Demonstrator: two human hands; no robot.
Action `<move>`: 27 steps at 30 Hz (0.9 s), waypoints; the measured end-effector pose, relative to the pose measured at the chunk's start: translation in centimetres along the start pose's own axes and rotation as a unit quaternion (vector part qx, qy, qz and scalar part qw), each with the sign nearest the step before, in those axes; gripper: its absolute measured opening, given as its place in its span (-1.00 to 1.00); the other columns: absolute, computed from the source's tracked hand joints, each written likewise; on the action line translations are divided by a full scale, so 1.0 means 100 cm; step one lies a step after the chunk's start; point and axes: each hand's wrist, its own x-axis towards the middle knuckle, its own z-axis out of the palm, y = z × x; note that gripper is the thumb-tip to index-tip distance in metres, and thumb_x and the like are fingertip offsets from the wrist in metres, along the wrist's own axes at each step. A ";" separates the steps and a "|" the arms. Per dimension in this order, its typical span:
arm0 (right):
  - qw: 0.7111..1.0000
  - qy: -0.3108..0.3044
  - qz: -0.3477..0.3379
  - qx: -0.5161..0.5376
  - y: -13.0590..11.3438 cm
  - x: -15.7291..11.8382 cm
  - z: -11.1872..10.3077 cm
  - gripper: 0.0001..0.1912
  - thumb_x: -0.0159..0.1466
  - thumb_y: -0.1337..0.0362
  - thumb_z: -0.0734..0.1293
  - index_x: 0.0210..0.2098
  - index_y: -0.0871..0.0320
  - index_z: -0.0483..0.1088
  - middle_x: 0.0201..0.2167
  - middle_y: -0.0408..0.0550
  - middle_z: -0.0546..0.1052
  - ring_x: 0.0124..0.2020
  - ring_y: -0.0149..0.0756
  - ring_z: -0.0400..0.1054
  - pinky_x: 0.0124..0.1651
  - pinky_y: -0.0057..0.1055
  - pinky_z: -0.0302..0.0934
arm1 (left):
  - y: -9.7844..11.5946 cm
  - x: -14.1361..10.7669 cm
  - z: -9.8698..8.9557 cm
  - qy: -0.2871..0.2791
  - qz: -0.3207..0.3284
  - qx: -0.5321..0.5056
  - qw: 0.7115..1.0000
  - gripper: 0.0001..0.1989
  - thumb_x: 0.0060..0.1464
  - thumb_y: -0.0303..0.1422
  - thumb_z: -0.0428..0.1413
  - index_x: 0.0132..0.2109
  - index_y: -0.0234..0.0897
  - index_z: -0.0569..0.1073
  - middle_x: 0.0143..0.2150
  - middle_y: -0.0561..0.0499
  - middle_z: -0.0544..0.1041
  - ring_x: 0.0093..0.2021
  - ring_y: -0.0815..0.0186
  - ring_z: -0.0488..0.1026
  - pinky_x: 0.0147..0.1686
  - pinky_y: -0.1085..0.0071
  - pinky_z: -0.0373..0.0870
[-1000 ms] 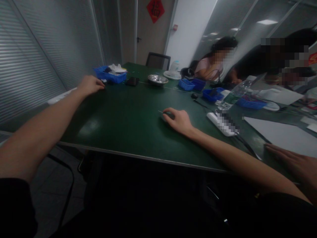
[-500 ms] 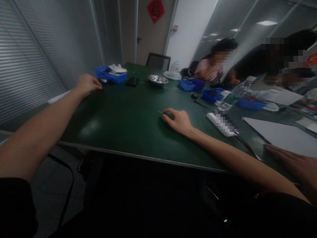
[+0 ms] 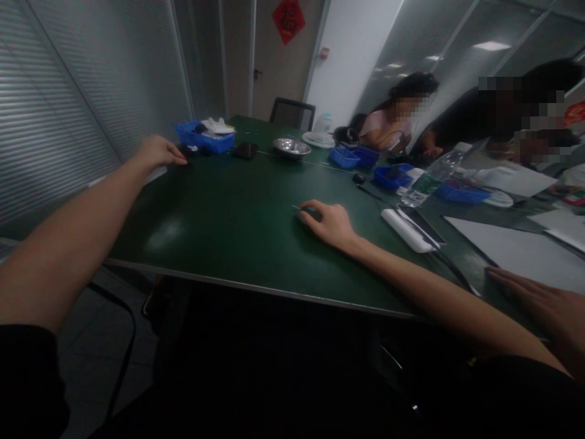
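My right hand (image 3: 329,223) rests low over the green table (image 3: 228,225), thumb and forefinger pinched on a thin, needle-like piece (image 3: 296,207) that points left. At the table's far left, my left hand (image 3: 159,151) is raised with its fingertips pressed together. Whatever they hold, if anything, is too small to make out. Close to that hand stand a blue basket (image 3: 220,145) with white items in it and a black phone-like slab (image 3: 245,150). A flat white thing (image 3: 158,175) shows partly beneath my left wrist.
A steel bowl (image 3: 291,155) stands farther back. To the right are a white power strip (image 3: 404,230), a tilted plastic bottle (image 3: 432,180), blue baskets (image 3: 343,158) and a white sheet (image 3: 516,244). Another person's hand (image 3: 543,296) lies at the right edge; more people sit beyond.
My left hand has shifted very slightly to the left, its fingertips still together. My right hand stays in place with the thin piece.
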 end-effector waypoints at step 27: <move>0.989 -0.034 -0.117 0.081 -0.003 -0.006 -0.007 -0.60 0.45 0.04 0.23 0.08 0.11 0.52 -0.43 -0.12 0.57 -0.48 -0.34 0.37 -0.31 -0.41 0.14 | 0.201 -0.108 0.108 -0.279 0.386 -0.161 0.865 -0.69 0.19 -0.16 0.27 0.00 -0.21 0.65 -0.03 -0.07 0.58 -0.11 0.26 0.52 -0.11 0.38 0.39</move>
